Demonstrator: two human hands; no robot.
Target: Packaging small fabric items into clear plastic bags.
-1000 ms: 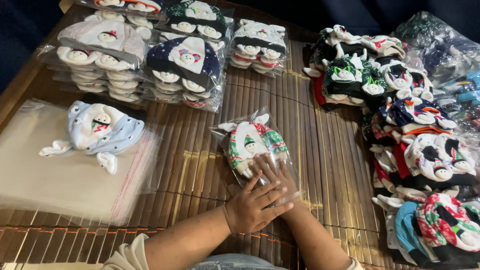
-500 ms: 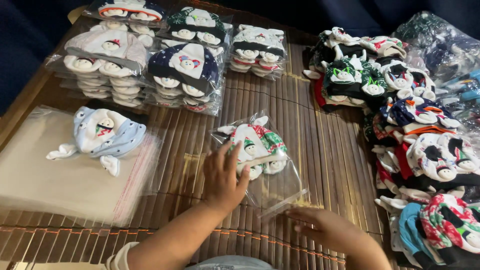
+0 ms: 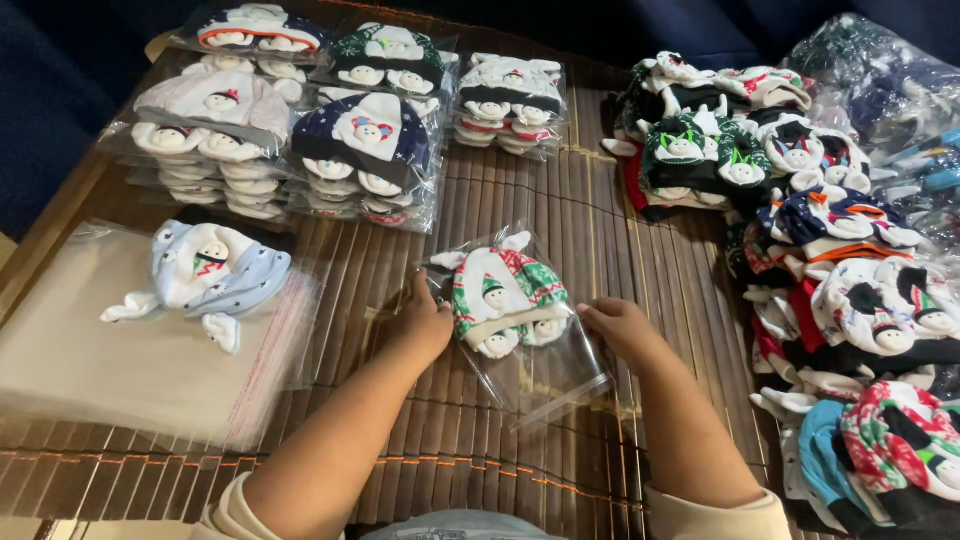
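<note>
A: Where is the bagged hat (image 3: pixel 505 300)?

B: Mat (image 3: pixel 600 230) centre, in a clear bag (image 3: pixel 545 375); long axis runs 11 to 5 o'clock.

A: Hands?

B: Left hand (image 3: pixel 420 325) presses the bag's 9 o'clock edge; right hand (image 3: pixel 620 325) pinches its 3 o'clock edge (both equally near).

A: Other packages?

B: Bagged stacks (image 3: pixel 360 150) at 11, loose hats (image 3: pixel 840 280) at 3, flat empty bags (image 3: pixel 110 350) at 9.

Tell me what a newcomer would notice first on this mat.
At the centre, the left hand and right hand flank a clear bag holding a red, green and white knitted hat. Bagged hat stacks sit at top left and a loose heap of hats fills the right edge. A pale blue hat lies on empty bags at left.
</note>
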